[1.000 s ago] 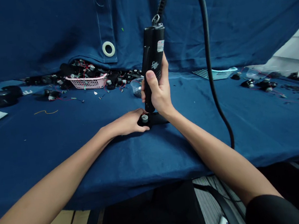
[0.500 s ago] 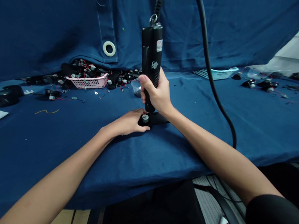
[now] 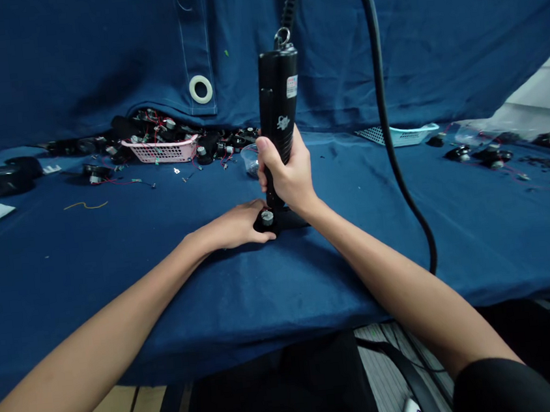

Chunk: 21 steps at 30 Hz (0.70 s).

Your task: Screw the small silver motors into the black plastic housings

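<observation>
My right hand [image 3: 287, 170] is wrapped round a black electric screwdriver [image 3: 278, 101], which stands nearly upright with its thick cord rising from the top. The tool's lower end meets a black plastic part [image 3: 292, 217] lying on the blue cloth; its tip is hidden. On that part sits a small round silver motor [image 3: 267, 217]. My left hand [image 3: 245, 224] grips the part's left end, with the thumb along the near side and the fingers mostly behind it.
Behind my hands is a clear plastic cup [image 3: 250, 159] with small dark pieces. Further left stands a pink basket [image 3: 166, 152] heaped with wired motor parts. A light blue basket [image 3: 408, 134] is at the back right, beside more black parts [image 3: 493, 155]. The black cord [image 3: 381, 90] hangs right of my hand.
The screwdriver and my right hand have shifted very slightly left and down. My left hand keeps its hold on the black part.
</observation>
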Tool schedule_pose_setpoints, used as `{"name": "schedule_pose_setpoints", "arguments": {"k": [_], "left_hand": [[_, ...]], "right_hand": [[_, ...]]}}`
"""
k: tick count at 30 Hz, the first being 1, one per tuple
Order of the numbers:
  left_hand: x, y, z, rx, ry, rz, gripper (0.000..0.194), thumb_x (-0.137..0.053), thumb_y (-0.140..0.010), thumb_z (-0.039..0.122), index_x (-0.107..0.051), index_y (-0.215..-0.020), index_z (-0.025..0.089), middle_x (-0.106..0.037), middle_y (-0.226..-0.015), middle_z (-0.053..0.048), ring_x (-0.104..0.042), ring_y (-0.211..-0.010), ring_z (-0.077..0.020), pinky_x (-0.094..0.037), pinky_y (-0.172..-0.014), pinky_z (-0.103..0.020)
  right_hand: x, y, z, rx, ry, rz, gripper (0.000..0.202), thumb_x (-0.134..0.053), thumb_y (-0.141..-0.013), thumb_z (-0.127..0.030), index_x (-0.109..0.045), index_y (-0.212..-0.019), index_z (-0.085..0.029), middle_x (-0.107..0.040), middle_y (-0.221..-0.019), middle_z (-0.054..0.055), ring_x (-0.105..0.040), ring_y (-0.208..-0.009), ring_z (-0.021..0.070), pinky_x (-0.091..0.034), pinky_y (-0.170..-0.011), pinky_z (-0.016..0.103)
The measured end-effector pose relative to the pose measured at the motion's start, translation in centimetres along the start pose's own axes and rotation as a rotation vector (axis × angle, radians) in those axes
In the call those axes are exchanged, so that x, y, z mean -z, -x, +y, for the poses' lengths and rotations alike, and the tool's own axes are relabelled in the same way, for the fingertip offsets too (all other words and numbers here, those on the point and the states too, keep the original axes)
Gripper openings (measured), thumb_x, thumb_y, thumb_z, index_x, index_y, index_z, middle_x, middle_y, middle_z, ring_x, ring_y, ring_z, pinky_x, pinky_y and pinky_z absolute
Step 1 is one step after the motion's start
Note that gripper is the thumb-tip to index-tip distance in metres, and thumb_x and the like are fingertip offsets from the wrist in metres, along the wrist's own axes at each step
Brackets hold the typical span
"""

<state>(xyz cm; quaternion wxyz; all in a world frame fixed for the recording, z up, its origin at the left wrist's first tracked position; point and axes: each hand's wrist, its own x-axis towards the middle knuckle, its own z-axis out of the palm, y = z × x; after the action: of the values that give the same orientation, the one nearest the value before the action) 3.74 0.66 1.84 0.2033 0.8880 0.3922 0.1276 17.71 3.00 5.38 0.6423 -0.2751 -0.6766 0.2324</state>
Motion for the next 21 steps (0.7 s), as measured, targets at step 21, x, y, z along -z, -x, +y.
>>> {"name": "schedule_pose_setpoints", "arguments": {"k": [21], "left_hand": [[0.18,-0.07,0.14,0.013,0.003,-0.015,0.053,-0.062,-0.083,0.053,-0.049,-0.122,0.018,-0.06,-0.127,-0.012,-0.059,-0.111,-0.0279,-0.046,-0.095,-0.036]], "right_hand": [[0.11,0.2,0.11,-0.019,-0.003,-0.002,0.046,-0.053,-0.085,-0.069,-0.04,-0.095,-0.027,-0.046,-0.056,-0.009,-0.048,-0.039,0.0076,-0.046,-0.038,0.025]]}}
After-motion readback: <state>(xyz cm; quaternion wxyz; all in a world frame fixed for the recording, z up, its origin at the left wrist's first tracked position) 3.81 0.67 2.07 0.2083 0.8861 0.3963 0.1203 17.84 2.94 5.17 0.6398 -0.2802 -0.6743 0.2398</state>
